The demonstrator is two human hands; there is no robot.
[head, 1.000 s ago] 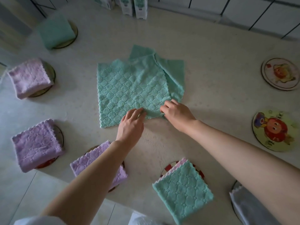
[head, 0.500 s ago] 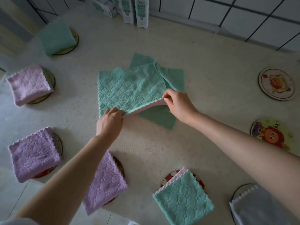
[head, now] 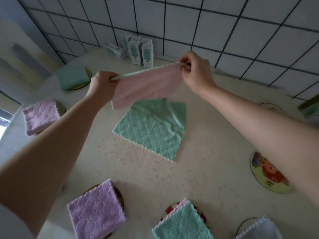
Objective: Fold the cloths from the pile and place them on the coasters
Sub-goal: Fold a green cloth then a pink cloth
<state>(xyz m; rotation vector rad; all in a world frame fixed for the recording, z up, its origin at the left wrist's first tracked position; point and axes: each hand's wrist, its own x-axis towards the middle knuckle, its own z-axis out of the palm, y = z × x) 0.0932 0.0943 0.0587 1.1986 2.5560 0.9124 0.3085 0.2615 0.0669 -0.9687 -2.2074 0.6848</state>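
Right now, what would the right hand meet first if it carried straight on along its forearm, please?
Probably the cartons by the wall; the right hand is raised, so depth is unclear.

Bare forearms [head: 51,152], with perhaps a pale left sleeve [head: 10,226].

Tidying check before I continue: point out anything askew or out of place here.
One carton lies on its side beside the upright cartons by the tiled wall; nothing spilled or damaged shows.
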